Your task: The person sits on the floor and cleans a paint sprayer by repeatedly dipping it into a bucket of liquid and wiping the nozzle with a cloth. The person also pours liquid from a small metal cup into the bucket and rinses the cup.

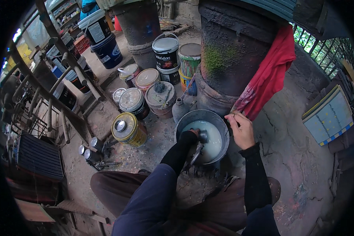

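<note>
A grey metal cup (pixel 203 136) sits in a bucket (pixel 225 137) of milky liquid (pixel 213 146), straight in front of me. I judge it stiff and fairly light, though wet metal will likely be slippery; its round side seems the best place to hold, fingers wrapped well around. My left hand (pixel 193 131) reaches down inside the bucket, right beside the cup, its black sleeve (pixel 177 154) crossing the near-left rim; the fingers are partly hidden, so I cannot tell whether they grip. My right hand (pixel 243 130) is raised just beyond the right rim, fingers curled, tips at the pale lower end of a red cloth (pixel 269 74) (soft, hanging in folds); pinching or merely touching, I cannot tell.
</note>
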The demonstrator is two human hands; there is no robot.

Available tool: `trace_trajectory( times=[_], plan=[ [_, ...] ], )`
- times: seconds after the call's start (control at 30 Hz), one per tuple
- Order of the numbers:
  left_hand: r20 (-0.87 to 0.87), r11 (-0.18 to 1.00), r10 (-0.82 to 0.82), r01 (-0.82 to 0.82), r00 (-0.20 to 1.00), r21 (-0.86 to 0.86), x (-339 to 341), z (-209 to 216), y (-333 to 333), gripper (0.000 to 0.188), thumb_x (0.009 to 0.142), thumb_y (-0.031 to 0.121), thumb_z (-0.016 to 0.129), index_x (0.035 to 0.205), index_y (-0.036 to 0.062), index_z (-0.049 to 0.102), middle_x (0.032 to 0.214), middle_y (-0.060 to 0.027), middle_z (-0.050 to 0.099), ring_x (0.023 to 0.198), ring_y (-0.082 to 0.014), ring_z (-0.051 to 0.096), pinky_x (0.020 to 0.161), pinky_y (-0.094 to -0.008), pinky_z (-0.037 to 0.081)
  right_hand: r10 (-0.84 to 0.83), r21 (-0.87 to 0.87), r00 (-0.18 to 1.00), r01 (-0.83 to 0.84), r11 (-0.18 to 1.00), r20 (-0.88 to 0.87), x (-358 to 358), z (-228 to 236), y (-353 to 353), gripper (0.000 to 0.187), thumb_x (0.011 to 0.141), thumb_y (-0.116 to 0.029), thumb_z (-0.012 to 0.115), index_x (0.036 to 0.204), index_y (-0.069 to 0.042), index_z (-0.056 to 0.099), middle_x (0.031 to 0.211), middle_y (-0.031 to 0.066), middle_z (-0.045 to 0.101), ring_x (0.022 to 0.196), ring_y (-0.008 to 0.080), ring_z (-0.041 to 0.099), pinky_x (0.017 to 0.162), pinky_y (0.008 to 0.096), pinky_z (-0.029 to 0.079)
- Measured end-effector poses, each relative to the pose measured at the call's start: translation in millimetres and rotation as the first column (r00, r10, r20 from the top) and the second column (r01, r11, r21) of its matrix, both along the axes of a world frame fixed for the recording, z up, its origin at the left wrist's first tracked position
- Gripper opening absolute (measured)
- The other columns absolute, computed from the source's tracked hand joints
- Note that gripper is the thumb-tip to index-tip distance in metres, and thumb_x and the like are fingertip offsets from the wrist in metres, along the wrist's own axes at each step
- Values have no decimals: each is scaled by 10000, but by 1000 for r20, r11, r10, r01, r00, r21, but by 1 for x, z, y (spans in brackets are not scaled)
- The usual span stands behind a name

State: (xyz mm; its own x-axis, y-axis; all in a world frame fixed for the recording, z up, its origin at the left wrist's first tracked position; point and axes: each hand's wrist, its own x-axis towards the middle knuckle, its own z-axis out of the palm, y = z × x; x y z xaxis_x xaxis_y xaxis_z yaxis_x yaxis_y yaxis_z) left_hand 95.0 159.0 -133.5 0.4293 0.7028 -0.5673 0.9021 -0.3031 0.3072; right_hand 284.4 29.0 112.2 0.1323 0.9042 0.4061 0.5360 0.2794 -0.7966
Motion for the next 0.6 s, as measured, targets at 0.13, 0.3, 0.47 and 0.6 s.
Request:
trace_trajectory(
  times=[0.13, 0.3, 0.47, 0.6],
  plan=[
    [10, 1000, -21, 21, 1000, -18, 4, -8, -4, 630, 760, 354, 674, 1318, 135, 482, 1215, -245, 562, 1092, -415, 580, 897, -474, 497, 13, 41, 998, -15, 999, 54, 7, -2, 1, 225, 950, -153, 534, 930, 32, 661, 800, 92, 602, 644, 146, 559, 610, 273, 442],
    [17, 996, -80, 79, 997, 47, -9, -8, 1, 698, 718, 394, 719, 1319, 134, 481, 1198, -253, 572, 1079, -415, 585, 899, -475, 495, 43, 52, 998, -45, 998, 36, 6, 8, 0, 217, 944, -146, 540, 942, 33, 661, 775, 96, 595, 641, 148, 557, 613, 280, 440],
    [25, 975, -157, 151, 987, 161, -16, 12, 11, 767, 675, 435, 765, 1320, 133, 479, 1181, -260, 582, 1065, -414, 590, 901, -477, 493, 41, 113, 998, -47, 992, 48, 7, 19, 1, 207, 939, -141, 543, 945, 31, 657, 755, 94, 583, 644, 149, 556, 608, 284, 432],
    [25, 948, -251, 241, 968, 208, -9, 76, -1, 838, 640, 471, 783, 1349, 160, 463, 1235, -263, 535, 1094, -424, 565, 936, -475, 472, 12, 108, 1000, -12, 994, 7, 15, 18, -2, 207, 939, -144, 542, 947, 28, 656, 736, 86, 563, 647, 155, 554, 613, 290, 429]
  ],
)
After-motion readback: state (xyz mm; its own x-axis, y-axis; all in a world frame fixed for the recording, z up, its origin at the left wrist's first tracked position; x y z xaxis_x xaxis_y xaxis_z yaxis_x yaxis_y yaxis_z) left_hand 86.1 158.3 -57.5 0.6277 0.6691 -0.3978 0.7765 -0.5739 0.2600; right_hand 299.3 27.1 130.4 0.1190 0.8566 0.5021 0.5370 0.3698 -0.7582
